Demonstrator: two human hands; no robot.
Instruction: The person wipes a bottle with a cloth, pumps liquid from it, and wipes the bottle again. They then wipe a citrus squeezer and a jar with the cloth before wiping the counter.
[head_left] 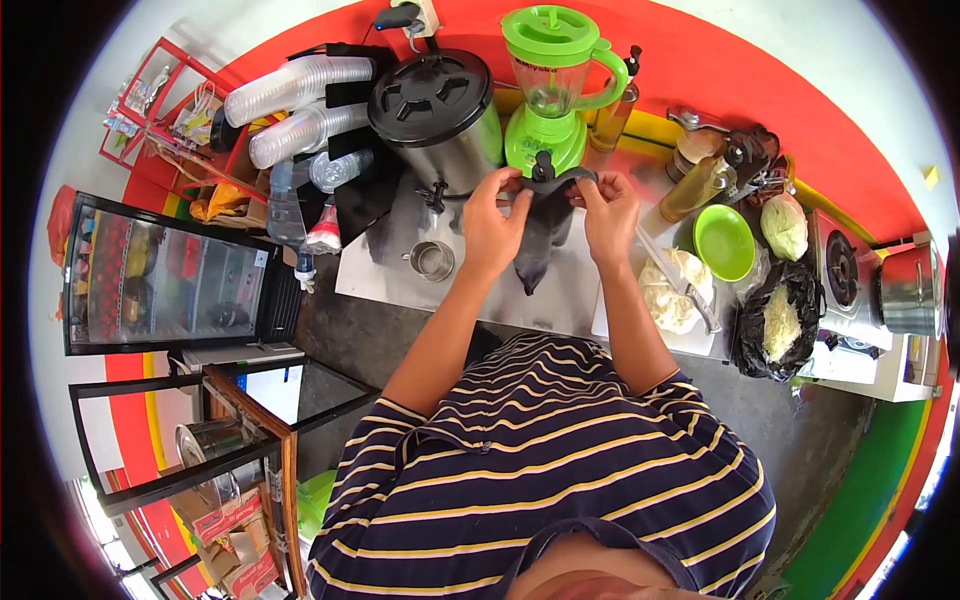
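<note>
Dark cloth (pixel 545 228) pinched between my two hands, over the counter (pixel 380 262).
My left hand (pixel 495 225) and right hand (pixel 610 215) each grip its upper edge between thumb and fingers, and the rest hangs down to a point, just in front of the green blender (pixel 545 135). The metal cup (pixel 432 261) stands near my left forearm; to my right, the knife (pixel 683 283) lies across pale chopped food (pixel 668 305).
</note>
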